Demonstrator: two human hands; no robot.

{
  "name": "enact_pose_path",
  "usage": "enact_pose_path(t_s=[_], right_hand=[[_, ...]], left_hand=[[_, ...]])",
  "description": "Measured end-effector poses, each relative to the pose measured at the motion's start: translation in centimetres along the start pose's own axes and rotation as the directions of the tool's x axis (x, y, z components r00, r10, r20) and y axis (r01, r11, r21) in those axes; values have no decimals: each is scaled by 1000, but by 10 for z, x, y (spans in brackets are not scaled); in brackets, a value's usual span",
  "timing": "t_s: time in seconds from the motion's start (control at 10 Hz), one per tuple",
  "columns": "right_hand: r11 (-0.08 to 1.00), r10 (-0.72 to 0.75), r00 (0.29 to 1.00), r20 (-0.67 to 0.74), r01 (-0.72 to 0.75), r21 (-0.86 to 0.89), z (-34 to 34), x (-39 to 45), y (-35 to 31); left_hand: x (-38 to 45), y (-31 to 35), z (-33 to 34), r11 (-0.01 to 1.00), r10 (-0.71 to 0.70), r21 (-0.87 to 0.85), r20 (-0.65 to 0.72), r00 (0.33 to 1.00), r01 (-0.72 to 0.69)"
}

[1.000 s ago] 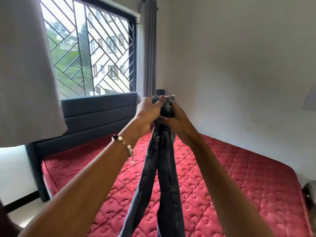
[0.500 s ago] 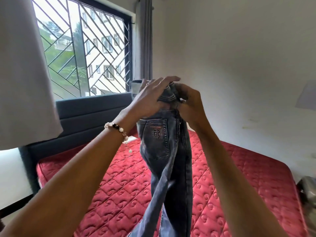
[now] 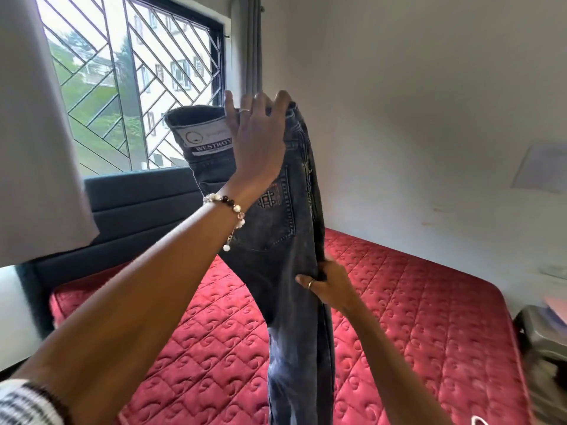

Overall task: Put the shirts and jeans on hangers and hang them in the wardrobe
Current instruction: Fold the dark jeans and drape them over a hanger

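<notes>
A pair of dark blue-grey jeans hangs upright in front of me over the bed, waistband up and a back pocket facing me. The inside label shows at the folded-open waistband. My left hand, with a bead bracelet on the wrist, holds the jeans at the waistband, fingers partly spread. Lower down, my right hand pinches the right edge of the jeans near the seat. The legs drop out of view at the bottom. No hanger or wardrobe is visible.
A red quilted mattress with a dark padded headboard fills the room below. A barred window and grey curtains are at the left. A grey stool stands at the right edge, by the white wall.
My right hand has slid from the waistband down the jeans' right edge. My left hand stays at the top, and the waistband has opened, showing the label. The view has tilted up.
</notes>
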State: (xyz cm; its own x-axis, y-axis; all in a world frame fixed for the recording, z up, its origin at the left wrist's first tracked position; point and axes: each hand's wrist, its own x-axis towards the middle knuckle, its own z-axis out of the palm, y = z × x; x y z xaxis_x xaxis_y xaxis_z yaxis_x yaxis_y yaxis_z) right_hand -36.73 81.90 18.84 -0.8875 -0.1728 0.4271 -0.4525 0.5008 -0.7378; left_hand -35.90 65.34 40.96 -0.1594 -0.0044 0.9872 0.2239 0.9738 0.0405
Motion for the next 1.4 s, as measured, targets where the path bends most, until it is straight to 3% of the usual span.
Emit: enact_pose_path(t_s=[0.1,0.3,0.4,0.5,0.6,0.7,0.8,0.9,1.0,1.1,1.2,1.3,1.4], right_hand=[[977,193,980,-49,-196,-84,-8,-5,24],[975,118,973,-196,-150,-161,-40,-12,69],[976,192,976,-99,-201,-88,-44,-21,95],[927,358,917,-176,-372,-50,-50,-33,120],[871,388,806,-447,-479,-108,-65,-36,133],[840,347,734,-583,-520,-155,-83,-39,138],[817,191,726,-661,-491,-303,-85,-39,146],[763,97,710,-697,-503,-406,-56,-42,163],[731,83,738,-670,-502,-463,-5,-48,190],[699,29,823,-568,-423,-576,67,-62,217],[713,116,944,-307,-295,-636,155,-87,238],[749,428,856,289,-157,-643,242,-135,254],[834,493,493,717,-32,-551,302,-186,269]], left_hand=[[7,0,0,998,-62,-14,-5,998,62],[11,-5,-5,958,-173,-227,29,984,175],[-3,-3,4,902,-231,-364,46,972,232],[-22,-11,15,864,-263,-400,162,951,307],[-53,-23,35,789,-341,-415,317,885,453],[-90,-36,64,534,-537,-456,467,702,712],[-137,-64,109,274,-651,-372,607,456,887],[-194,-100,158,289,-602,-181,729,325,940],[-251,-139,195,187,-550,-172,797,249,967],[-324,-190,214,128,-572,-201,785,238,971],[-420,-253,203,12,-651,-18,759,22,1000],[-518,-309,166,8,-796,435,548,-258,900],[-594,-340,136,-139,-728,757,358,-584,638]])
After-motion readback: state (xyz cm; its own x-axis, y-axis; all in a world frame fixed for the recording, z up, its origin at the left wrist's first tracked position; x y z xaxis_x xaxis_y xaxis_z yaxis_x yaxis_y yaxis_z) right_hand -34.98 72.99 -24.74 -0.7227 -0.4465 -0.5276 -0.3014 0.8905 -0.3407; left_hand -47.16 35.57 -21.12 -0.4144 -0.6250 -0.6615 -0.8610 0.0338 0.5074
